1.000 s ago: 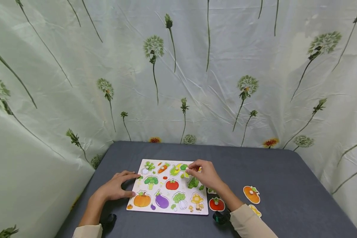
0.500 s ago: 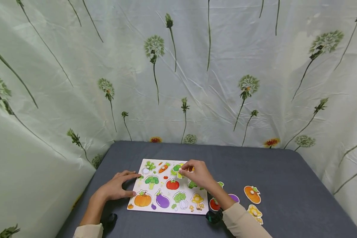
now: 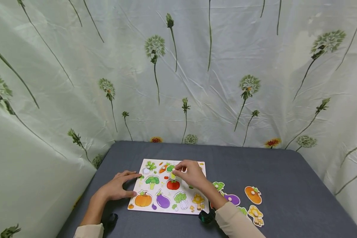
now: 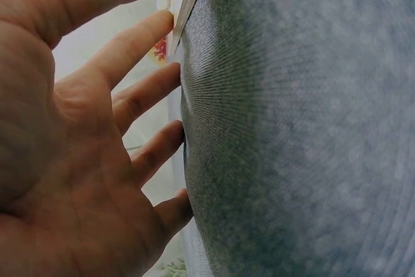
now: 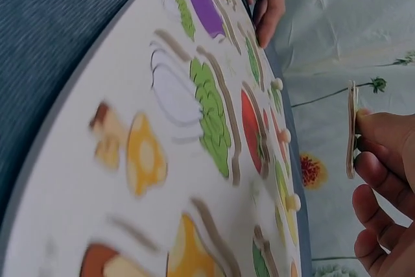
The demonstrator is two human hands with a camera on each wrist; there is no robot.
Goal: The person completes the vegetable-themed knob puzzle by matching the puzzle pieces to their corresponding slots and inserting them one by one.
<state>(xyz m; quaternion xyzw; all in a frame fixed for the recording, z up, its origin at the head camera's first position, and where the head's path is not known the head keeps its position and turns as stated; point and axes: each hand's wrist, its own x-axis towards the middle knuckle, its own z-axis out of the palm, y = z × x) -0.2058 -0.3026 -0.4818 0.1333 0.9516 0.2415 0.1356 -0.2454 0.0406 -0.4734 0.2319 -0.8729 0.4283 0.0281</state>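
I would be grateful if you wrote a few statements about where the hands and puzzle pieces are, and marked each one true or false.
1. The right hand holds the broccoli piece raised above the board. True.
2. The left hand hangs well away from the board. False: it touches the board's left edge.
3. The pumpkin piece lies on the table, right of the board. True.
4. The mushroom piece is fitted into the board. False: it lies on the table.
5. The eggplant piece lies nearer the board than the pumpkin piece. True.
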